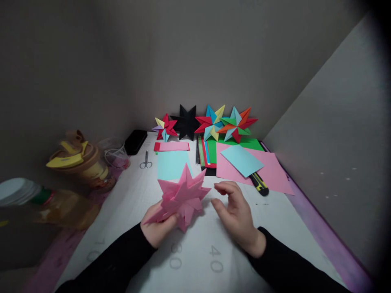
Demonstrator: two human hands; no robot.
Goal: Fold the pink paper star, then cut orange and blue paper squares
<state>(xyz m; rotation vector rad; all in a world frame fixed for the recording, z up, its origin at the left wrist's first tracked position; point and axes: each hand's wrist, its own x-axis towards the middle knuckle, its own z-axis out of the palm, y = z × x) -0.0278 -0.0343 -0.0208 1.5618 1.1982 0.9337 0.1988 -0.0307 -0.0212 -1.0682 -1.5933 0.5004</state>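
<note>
A pink folded paper star (186, 199) with several points is held up over the table, tilted toward me. My left hand (159, 226) grips its lower left side, thumb across the front and the other fingers hidden behind the paper. Just to the right of the star, my right hand (236, 213) is empty, its thumb and curled fingers apart. Between its fingertips and the star's right points there is a small gap. Behind the star lies a light blue paper sheet (174, 162), partly covered by it in view.
Finished paper stars (210, 124) lean on the back wall. Small scissors (146, 160) and a black phone-like object (136, 141) lie back left. A yellow-black utility knife (259, 185) rests on pink paper (275, 171) at right. A lidded cup (82, 162) and a jar (61, 205) stand left.
</note>
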